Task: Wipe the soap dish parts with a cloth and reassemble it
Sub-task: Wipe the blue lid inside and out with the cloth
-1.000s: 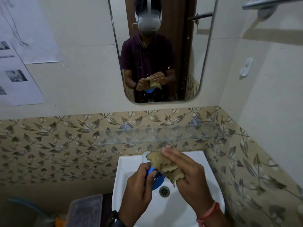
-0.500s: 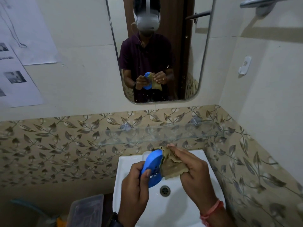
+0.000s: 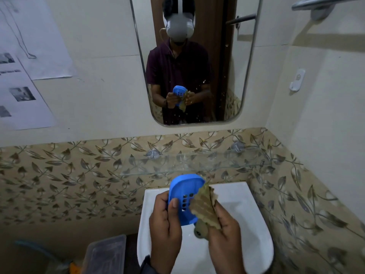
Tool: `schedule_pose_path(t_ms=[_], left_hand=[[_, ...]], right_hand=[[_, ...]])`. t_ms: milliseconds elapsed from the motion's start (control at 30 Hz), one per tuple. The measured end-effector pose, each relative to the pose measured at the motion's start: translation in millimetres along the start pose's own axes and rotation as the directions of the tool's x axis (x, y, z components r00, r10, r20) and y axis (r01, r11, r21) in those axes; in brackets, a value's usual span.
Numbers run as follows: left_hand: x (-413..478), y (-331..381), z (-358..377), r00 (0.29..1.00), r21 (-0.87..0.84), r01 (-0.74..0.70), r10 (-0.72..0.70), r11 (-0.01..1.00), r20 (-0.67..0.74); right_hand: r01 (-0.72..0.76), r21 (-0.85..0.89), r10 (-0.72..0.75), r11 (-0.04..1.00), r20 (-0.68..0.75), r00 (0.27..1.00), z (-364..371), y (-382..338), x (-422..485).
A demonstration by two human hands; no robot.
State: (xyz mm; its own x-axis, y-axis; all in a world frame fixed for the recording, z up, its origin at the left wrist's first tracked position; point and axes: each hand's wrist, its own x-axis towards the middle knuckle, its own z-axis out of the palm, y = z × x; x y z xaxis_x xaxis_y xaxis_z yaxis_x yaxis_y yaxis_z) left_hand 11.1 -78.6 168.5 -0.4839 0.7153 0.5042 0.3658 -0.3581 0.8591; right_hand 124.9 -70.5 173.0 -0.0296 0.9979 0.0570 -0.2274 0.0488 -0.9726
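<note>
**One blue soap dish part, held over a white basin**

One blue soap dish part [image 3: 184, 196], slotted, stands nearly upright above the white sink [image 3: 246, 214]. The left hand [image 3: 165, 230] is closed round its left edge, thumb across the front. The right hand [image 3: 225, 236] pinches a crumpled tan cloth [image 3: 203, 208] against its right side. Behind: glass shelf [image 3: 197, 161], leaf-patterned tile band [image 3: 69, 175], cream wall, mirror [image 3: 193, 60] reflecting the person, printed sheets [image 3: 23, 76] at left. Lower left: a clear plastic container [image 3: 106, 252].

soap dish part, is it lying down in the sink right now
No, the blue soap dish part is held up above the sink in the left hand, while the right hand presses the cloth on it.
</note>
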Motion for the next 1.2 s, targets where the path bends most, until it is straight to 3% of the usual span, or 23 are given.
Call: schedule_pose_path(t_ms=[100,367,533,733,833,1000,1100,1200], left_hand=[[-1,-3,3,0.999,-0.007,0.033,-0.033,0.999,-0.003],[-3,-12,11,0.998,-0.033,0.061,-0.061,0.998,0.0],[10,-13,6,0.994,-0.073,0.09,-0.094,0.993,-0.06],[-3,-20,6,0.995,-0.035,0.09,-0.088,0.995,0.041],[1,-16,6,0.991,-0.12,0.133,-0.136,0.984,-0.016],[15,-15,-3,0.974,-0.199,0.17,-0.195,0.965,-0.112],[11,-13,-1,0.964,-0.253,0.199,-0.235,0.947,-0.121],[4,-5,7,0.941,-0.427,0.247,-0.32,0.87,-0.109]], right_hand=[[-0.121,0.079,0.122,0.99,-0.005,0.993,4,-7,-1],[0.162,-0.14,-0.154,0.977,0.07,0.986,-3,-27,22],[-0.09,-0.098,0.094,0.991,0.035,0.995,1,4,1],[0.094,-0.099,-0.08,0.991,0.134,0.988,-1,-38,41],[0.073,-0.147,-0.048,0.986,0.164,0.985,1,-25,39],[-0.176,-0.146,0.195,0.973,0.121,0.973,0,16,4],[-0.165,-0.09,0.176,0.982,0.12,0.977,2,15,17],[-0.084,-0.046,0.088,0.995,0.097,0.991,7,-1,32]])
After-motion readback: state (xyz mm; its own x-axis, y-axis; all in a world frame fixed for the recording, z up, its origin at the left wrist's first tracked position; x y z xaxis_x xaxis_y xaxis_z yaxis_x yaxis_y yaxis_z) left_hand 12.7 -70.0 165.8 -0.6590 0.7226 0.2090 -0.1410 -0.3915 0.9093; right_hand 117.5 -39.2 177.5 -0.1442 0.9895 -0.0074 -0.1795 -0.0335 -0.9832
